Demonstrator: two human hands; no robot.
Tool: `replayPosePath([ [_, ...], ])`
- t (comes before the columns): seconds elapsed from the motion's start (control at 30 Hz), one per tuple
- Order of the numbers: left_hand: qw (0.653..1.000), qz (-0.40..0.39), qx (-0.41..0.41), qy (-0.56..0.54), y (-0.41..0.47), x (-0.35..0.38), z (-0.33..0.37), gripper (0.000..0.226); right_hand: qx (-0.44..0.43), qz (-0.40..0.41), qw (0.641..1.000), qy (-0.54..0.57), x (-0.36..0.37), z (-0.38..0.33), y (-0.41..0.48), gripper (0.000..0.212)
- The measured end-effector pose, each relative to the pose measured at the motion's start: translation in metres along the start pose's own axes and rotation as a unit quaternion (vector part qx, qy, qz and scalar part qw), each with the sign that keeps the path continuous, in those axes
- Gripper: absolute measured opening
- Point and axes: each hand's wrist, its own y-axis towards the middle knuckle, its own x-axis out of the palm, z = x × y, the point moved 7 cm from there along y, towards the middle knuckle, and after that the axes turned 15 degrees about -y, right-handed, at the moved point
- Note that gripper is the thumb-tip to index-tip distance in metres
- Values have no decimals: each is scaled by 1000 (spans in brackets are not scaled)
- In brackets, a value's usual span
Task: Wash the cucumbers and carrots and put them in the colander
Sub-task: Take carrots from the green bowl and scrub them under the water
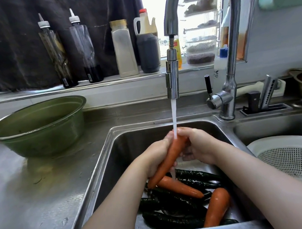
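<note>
Mid-wash on one carrot. The held carrot sits centre frame, tilted with its thick end up so the stream from the spout hits the top and runs down its length. Left hand grip is wrapped round the lower-middle of it and takes the weight. Right hand grip is curled round the upper end, right where the water lands, probably rubbing. Both hands are over the sink, so runoff drops onto the pile below: two more carrots and several dark cucumbers, lower centre, crossed over each other and wet. My read is they're queued for the same rinse. The colander is in the adjacent basin at right of frame, near the right hand, so the transfer is short. I see nothing in its visible part, so the task looks early. A green basin sits on the surface, upper left, well apart. Risk: the wet carrot slips from the grip.
</note>
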Motion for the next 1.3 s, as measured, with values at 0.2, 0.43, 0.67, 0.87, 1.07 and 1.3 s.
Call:
replayPosePath([
  [0.2,995,-75,-37,-58,0,2,1,64,-41,51,996,-65,-4,-7,1,30],
  [0.43,982,-127,13,-136,-3,12,7,29,-50,118,992,0,-18,-9,8,17],
  [0.67,999,-3,40,-11,7,15,6,40,-50,127,991,-6,-25,-7,2,20],
  [0.87,998,34,-32,35,-5,-1,3,80,-113,62,988,-79,1,-20,-5,26],
  [1.07,999,-31,-23,-25,-5,-7,5,83,-154,-24,986,-54,13,-29,-13,39],
  [1.3,975,-160,26,-149,-7,22,13,33,-111,54,991,43,-6,-28,-13,12],
])
